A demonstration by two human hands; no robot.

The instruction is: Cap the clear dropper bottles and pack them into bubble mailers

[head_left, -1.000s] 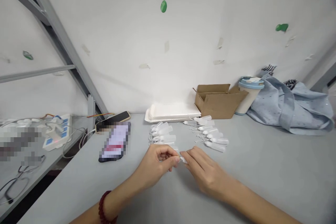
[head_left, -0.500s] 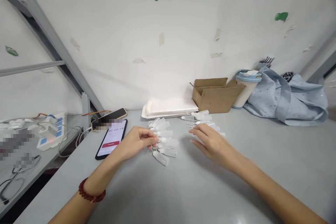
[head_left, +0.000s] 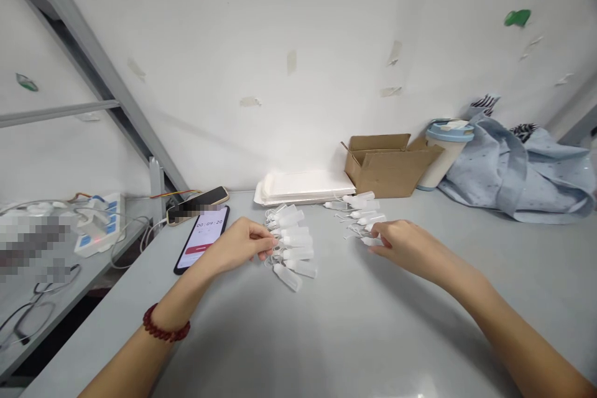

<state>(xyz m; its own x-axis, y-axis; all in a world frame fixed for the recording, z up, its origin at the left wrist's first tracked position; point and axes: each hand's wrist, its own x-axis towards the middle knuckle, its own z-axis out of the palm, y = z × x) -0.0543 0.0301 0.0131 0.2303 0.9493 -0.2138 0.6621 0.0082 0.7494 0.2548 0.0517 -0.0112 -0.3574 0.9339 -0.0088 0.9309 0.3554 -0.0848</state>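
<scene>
Two rows of small clear plastic tags with white strings lie on the grey table (head_left: 326,336). My left hand (head_left: 242,245), a red bead bracelet on its wrist, rests at the left row of tags (head_left: 293,249), its fingers curled and pinched on the strings there. Further right, my right hand (head_left: 405,242) lies on the near end of the right row of tags (head_left: 361,211), its fingers closed on one tag.
A phone showing a timer (head_left: 203,236) and a second phone (head_left: 198,204) lie to the left. At the wall are a stack of white trays (head_left: 303,186), an open cardboard box (head_left: 387,165), a lidded cup (head_left: 443,152) and blue cloth (head_left: 517,174). A power strip with cables (head_left: 97,227) sits far left.
Both hands were pinching one tag between them near the table's front. The left hand then set it at the left row; the right hand moved out to the right row.
</scene>
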